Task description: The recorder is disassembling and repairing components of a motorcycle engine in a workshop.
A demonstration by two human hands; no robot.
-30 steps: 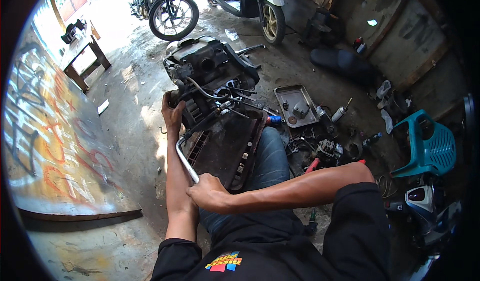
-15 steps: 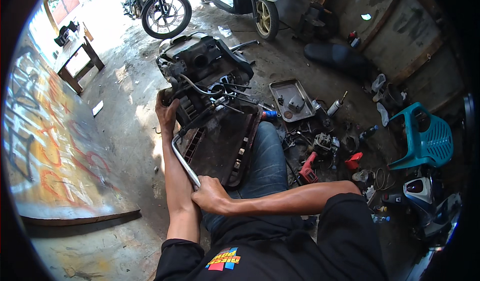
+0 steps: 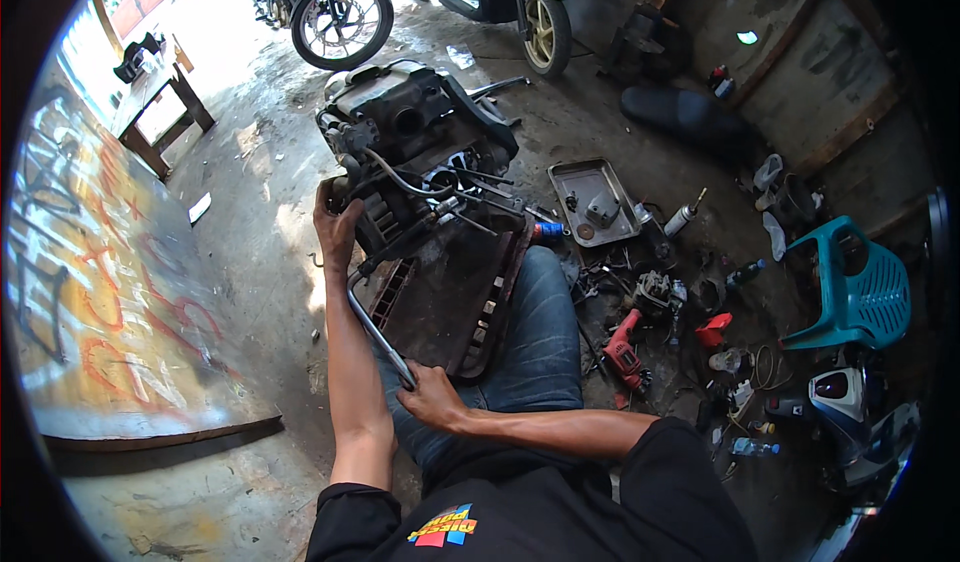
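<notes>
A dark, greasy engine assembly (image 3: 408,122) with a hose and finned side stands in front of me. My left hand (image 3: 338,227) grips its left edge, thumb toward me and fingers partly hidden behind. My right hand (image 3: 430,398) is closed around the lower end of a bent, L-shaped metal wrench handle (image 3: 376,330). That handle slants up and left across my left forearm, its bent end by the engine's lower left corner; what it engages there cannot be made out. Beneath lies a dark, slotted rectangular crate (image 3: 432,307), beside my jeans-clad leg.
Right of the engine sit a metal tray (image 3: 610,227) with parts, a blue can (image 3: 547,231), a red power drill (image 3: 625,352) and scattered parts. A teal plastic chair (image 3: 865,282) stands farther right. A painted panel (image 3: 130,312) is at left; two motorcycles are behind.
My right hand has drawn the handle's lower end slightly toward me. My left hand keeps its hold on the engine. The view has shifted a little.
</notes>
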